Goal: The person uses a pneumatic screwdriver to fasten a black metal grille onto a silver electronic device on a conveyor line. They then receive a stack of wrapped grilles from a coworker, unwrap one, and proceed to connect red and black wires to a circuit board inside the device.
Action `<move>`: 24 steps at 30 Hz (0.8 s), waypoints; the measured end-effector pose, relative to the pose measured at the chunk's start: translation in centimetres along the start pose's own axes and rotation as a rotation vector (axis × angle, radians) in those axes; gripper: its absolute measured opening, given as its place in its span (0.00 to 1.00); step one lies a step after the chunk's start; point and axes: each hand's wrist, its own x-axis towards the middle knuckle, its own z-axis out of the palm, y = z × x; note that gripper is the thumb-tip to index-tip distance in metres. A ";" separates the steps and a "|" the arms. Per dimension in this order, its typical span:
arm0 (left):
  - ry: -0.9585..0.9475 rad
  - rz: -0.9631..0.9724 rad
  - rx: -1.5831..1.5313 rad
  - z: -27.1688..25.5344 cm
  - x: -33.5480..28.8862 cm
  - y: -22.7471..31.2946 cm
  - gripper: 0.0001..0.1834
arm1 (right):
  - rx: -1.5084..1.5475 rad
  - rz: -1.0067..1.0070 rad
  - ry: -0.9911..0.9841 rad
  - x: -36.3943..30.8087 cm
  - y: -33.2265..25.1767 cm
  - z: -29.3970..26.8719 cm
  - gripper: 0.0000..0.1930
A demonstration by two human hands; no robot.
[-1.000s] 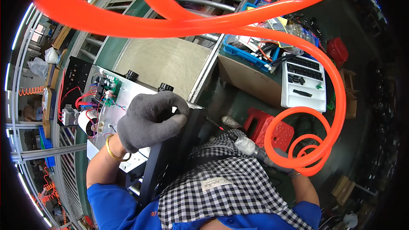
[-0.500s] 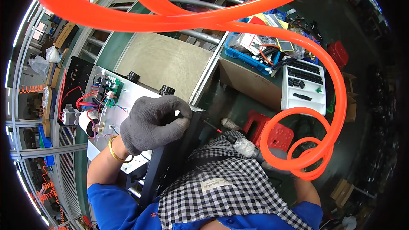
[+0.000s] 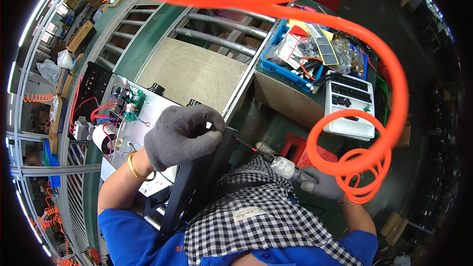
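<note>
In a grey glove, my left hand [image 3: 185, 135] is closed in a pinch, thumb and forefinger meeting over the upper edge of a dark metal panel [image 3: 186, 187]. What lies between the fingertips is too small to make out. That panel belongs to an open chassis with a white plate [image 3: 153, 111], carrying a green circuit board [image 3: 134, 103], red wires and black knobs [image 3: 157, 89]. My right hand [image 3: 322, 185], also gloved, grips a power screwdriver [image 3: 285, 167] with a clear-wrapped body. Its long thin bit points left toward the panel, apart from my left hand.
An orange coiled hose [image 3: 399, 83] loops across the front and right. Beyond the chassis, a board [image 3: 194, 71] lies on a roller conveyor [image 3: 221, 42]. A blue bin [image 3: 268, 61] of mixed parts and a white tray [image 3: 345, 127] of black pieces sit right. A red stool [image 3: 295, 145] stands below.
The hose loops have shifted right and my right hand shows more fully beside them. My view has moved slightly. My left hand keeps its pinch at the panel edge.
</note>
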 end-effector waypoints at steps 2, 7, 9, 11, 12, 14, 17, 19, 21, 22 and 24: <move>-0.005 0.001 0.015 0.0 0.1 0.0 0.06 | -0.020 -0.027 0.005 0.1 0.2 -0.2 0.43; 0.022 0.005 -0.080 0.3 -0.3 -0.3 0.06 | -0.031 -0.093 0.035 0.0 -0.4 -0.3 0.37; 0.008 -0.035 -0.127 0.3 -0.2 -0.2 0.06 | -0.031 -0.034 0.004 -0.1 -0.9 -0.7 0.33; 0.000 -0.037 -0.156 0.5 0.0 -0.2 0.07 | -0.092 -0.006 0.006 -0.1 -1.3 -1.0 0.31; -0.007 -0.027 -0.151 0.5 0.0 -0.3 0.07 | -0.152 -0.008 0.024 -0.1 -1.6 -1.0 0.30; -0.017 -0.008 -0.143 0.4 -0.2 -0.4 0.08 | -0.218 -0.008 0.037 0.0 -2.3 -1.2 0.29; -0.089 -0.059 -0.017 -0.7 -0.5 1.7 0.10 | -0.148 0.002 0.043 -0.1 -2.0 -0.8 0.27; -0.069 -0.008 0.033 -1.7 -1.2 1.2 0.18 | -0.163 0.008 0.036 0.0 -2.0 -0.4 0.27; 0.054 0.001 -0.071 -2.9 -2.3 0.8 0.19 | -0.214 0.021 0.040 0.2 -1.6 -0.1 0.28; 0.087 -0.077 -0.125 -3.8 -3.2 1.4 0.20 | -0.254 0.030 0.046 0.5 -1.1 0.0 0.29; 0.113 -0.121 -0.437 -5.7 -5.8 0.3 0.22 | -0.227 0.033 0.061 0.6 -0.4 0.4 0.31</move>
